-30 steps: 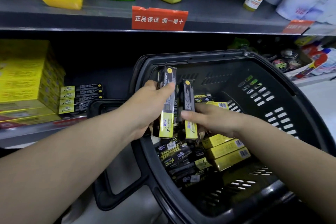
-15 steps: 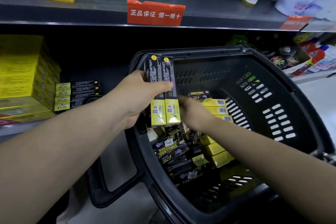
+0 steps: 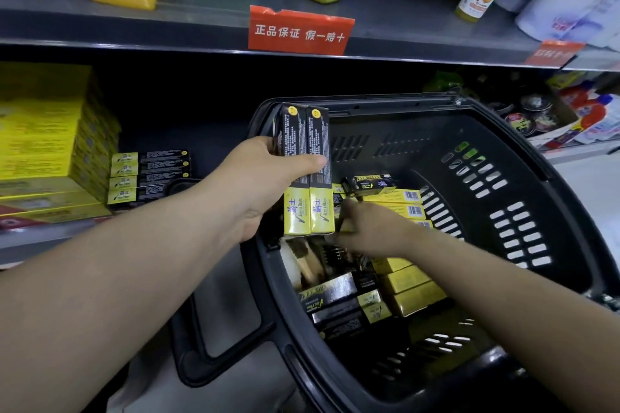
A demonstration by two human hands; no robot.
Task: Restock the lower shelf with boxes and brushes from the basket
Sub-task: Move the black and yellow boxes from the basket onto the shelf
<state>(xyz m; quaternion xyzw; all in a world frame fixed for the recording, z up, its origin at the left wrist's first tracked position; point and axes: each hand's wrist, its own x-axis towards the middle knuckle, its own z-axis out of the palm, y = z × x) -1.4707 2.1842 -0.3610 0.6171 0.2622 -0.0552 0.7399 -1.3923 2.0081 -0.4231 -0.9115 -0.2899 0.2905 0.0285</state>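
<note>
Now, on the lower shelf (image 3: pixel 40 241) at left, stacked boxes (image 3: pixel 149 176) lie lengthwise; the left hand (image 3: pixel 258 191) grips two boxes (image 3: pixel 307 171) upright, yellow ends down, over the basket (image 3: pixel 503 131); the right hand (image 3: pixel 372 231), blurred, reaches among loose boxes (image 3: pixel 407 292) — grip unclear.

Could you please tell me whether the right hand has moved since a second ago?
Yes. The right hand has let go of its box and dropped deeper into the basket, away from its back rim.

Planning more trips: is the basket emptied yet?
No. The basket still holds black-and-yellow boxes, yellow boxes and a brush.
</note>
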